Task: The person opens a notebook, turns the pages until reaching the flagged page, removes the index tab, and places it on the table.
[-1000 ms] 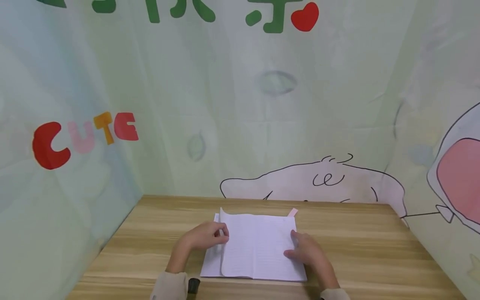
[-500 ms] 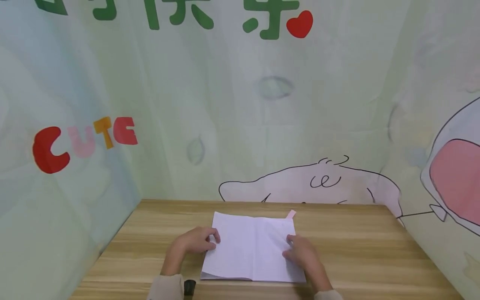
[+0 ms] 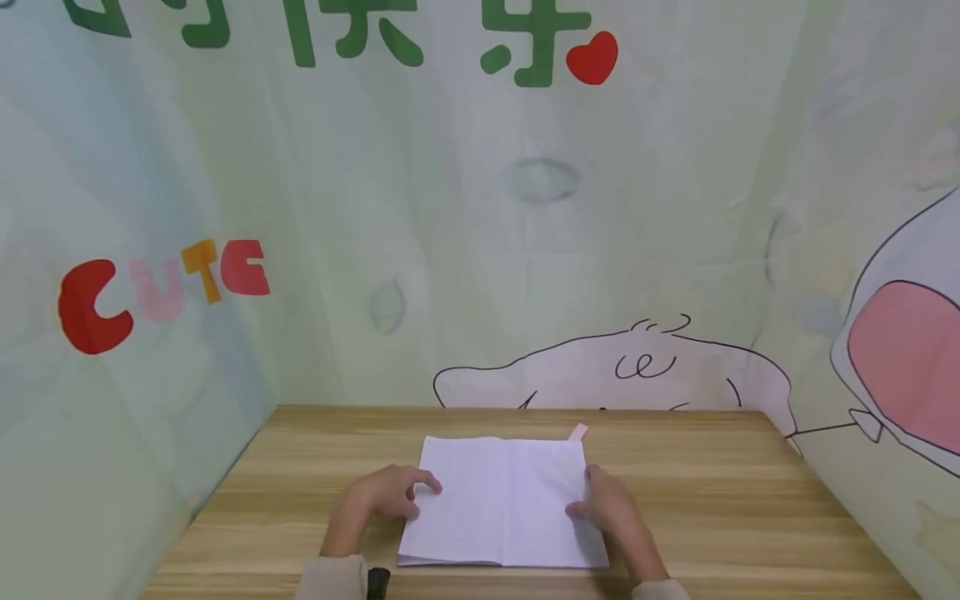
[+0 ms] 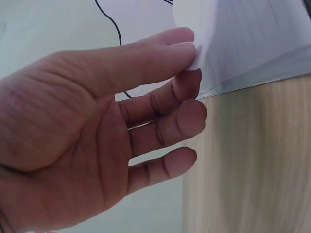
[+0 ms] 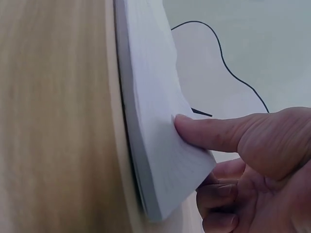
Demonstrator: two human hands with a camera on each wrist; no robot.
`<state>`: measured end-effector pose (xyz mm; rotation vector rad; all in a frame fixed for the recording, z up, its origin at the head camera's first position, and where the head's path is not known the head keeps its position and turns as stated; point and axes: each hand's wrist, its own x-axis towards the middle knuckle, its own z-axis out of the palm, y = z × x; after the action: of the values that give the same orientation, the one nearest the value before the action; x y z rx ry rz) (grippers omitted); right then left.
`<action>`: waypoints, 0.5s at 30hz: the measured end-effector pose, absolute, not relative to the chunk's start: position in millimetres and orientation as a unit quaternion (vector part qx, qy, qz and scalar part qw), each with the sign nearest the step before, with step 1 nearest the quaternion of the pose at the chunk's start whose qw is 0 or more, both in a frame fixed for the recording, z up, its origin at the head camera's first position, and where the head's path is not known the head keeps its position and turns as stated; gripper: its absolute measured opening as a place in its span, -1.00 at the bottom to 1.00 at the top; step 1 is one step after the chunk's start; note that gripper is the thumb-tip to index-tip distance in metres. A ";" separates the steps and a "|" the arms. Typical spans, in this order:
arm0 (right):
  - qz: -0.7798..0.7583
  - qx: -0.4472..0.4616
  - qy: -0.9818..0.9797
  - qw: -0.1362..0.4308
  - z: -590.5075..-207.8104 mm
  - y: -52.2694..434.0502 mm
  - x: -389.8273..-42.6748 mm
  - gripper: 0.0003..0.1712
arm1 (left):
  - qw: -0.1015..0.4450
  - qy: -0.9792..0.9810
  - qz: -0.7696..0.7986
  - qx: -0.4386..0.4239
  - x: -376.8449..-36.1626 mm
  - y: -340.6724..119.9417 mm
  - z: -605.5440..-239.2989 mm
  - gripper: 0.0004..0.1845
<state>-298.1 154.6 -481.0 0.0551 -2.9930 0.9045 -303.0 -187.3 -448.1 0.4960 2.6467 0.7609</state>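
Notebook (image 3: pixel 536 537) lying open on the wooden table (image 3: pixel 300 496), a hand at each side

Left hand (image 3: pixel 390 490) has its fingertips at the outer edge of the left page (image 3: pixel 465 508); can't tell if they're pinching a leaf or just touching it. That page's near edge looks slightly lifted, so I'd smooth it toward the fold and only take one leaf at a time. Pink tab (image 3: pixel 578 432) pokes out past the far edge, right of the fold. Right hand (image 3: pixel 611 504) grips the notebook's right side, thumb on top, fingers underneath; steady but light is probably best, to avoid creases.
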 end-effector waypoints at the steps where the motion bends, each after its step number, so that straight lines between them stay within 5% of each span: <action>1: 0.299 0.017 -0.954 0.004 -480.2 155.1 -298.6 -0.25 | 0.172 0.932 0.268 0.171 -302.7 -187.3 -448.3 -0.51; 15: 0.364 -0.001 -0.931 0.021 -473.2 164.4 -300.5 -0.76 | 0.182 0.938 0.248 0.161 -302.0 -187.1 -450.9 -0.46</action>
<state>-300.5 164.4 -473.2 -0.0026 -2.8862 1.1298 -302.0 -187.1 -450.9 0.4554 2.6468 0.7014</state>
